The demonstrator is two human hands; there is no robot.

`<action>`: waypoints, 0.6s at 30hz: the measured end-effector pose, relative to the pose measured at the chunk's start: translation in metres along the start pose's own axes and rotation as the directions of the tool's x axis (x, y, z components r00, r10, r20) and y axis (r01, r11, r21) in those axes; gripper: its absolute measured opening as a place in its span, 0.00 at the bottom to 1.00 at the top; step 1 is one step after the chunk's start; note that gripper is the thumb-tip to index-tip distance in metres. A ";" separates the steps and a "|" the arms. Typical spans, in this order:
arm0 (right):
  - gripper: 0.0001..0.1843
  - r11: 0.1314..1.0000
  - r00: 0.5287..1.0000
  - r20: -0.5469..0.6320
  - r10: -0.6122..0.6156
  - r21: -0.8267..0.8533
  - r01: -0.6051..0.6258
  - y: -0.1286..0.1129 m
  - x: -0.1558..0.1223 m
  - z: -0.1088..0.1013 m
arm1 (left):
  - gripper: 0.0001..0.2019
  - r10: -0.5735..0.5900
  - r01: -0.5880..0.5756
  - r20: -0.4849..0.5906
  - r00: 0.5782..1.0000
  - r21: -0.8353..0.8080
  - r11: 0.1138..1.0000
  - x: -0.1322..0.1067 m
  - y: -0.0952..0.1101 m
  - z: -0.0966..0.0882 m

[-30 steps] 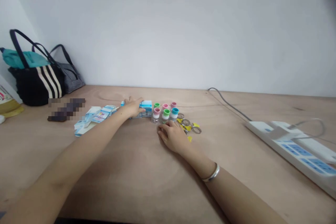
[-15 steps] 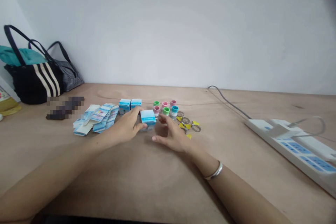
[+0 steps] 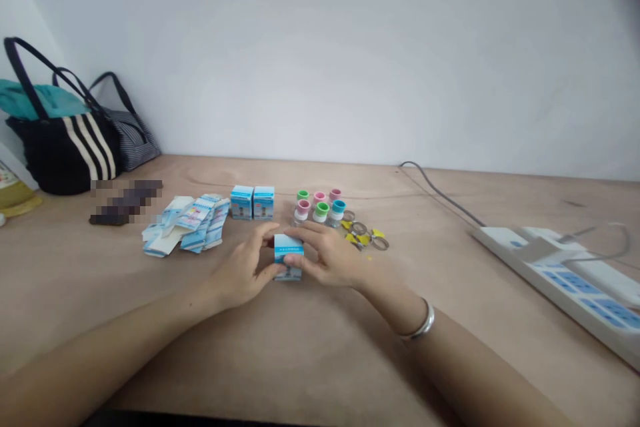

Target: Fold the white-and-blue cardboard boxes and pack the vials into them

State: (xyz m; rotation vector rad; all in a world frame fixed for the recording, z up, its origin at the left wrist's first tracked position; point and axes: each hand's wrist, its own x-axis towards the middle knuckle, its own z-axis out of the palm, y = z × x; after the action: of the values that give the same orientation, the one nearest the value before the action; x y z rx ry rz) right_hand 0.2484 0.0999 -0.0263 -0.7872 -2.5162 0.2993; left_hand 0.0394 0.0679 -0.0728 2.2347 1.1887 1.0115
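Observation:
A small blue and white box (image 3: 289, 256) stands on the wooden table (image 3: 300, 347) between both my hands. My left hand (image 3: 243, 269) grips its left side with thumb and fingers. My right hand (image 3: 327, 256) holds its right side and top edge. Behind them stand two more blue boxes (image 3: 253, 202) side by side. To their right are several small bottles with green, pink and blue caps (image 3: 320, 207). A few metal rings with yellow tags (image 3: 364, 236) lie beside the bottles.
A pile of flat blue and white folded cartons (image 3: 187, 225) lies left of the boxes. A dark blurred object (image 3: 125, 201) and two handbags (image 3: 75, 140) sit at the far left. A white power strip (image 3: 560, 270) with a grey cable lies at the right.
My left hand took one blue box from the row at the back and drew it toward me. My right hand left the bottles and closed on the same box.

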 end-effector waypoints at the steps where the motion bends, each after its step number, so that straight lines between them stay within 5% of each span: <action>1: 0.19 0.999 1.000 0.009 0.021 -0.026 -0.021 0.001 0.003 -0.001 | 0.32 0.011 -0.011 -0.011 1.000 0.001 1.000 -0.001 -0.003 0.002; 5: 0.22 0.977 0.976 -0.046 0.214 0.004 -0.214 0.008 0.018 0.002 | 0.31 0.041 -0.043 -0.050 0.998 -0.025 0.999 -0.003 -0.011 0.008; 9: 0.13 0.913 0.863 -0.299 0.407 0.154 -0.378 0.016 0.024 0.012 | 0.26 0.033 -0.034 -0.043 0.999 -0.009 0.999 -0.003 -0.008 0.005; 12: 0.10 0.950 0.779 -0.551 0.297 0.094 -0.296 0.009 0.015 0.011 | 0.24 0.028 -0.028 0.019 0.999 -0.005 1.000 0.002 -0.003 -0.002; 14: 0.10 0.991 0.840 -0.532 0.109 -0.004 -0.131 0.001 0.008 0.006 | 0.27 0.031 -0.027 0.064 0.997 -0.057 0.998 0.007 -0.001 -0.007; 16: 0.12 0.997 0.933 -0.354 -0.065 -0.052 0.050 -0.006 0.002 0.002 | 0.30 0.031 -0.016 0.108 0.994 -0.139 0.990 0.013 -0.002 -0.011; 18: 0.14 0.989 0.974 -0.177 -0.143 -0.063 0.133 -0.009 0.000 0.001 | 0.31 0.024 0.006 0.133 0.991 -0.217 0.976 0.017 -0.005 -0.013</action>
State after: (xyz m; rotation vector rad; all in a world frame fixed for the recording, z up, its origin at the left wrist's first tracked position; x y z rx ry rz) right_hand 0.2436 0.0921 -0.0238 -0.6246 -2.3996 0.1107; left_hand 0.0333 0.0851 -0.0609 2.1023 0.9623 0.9289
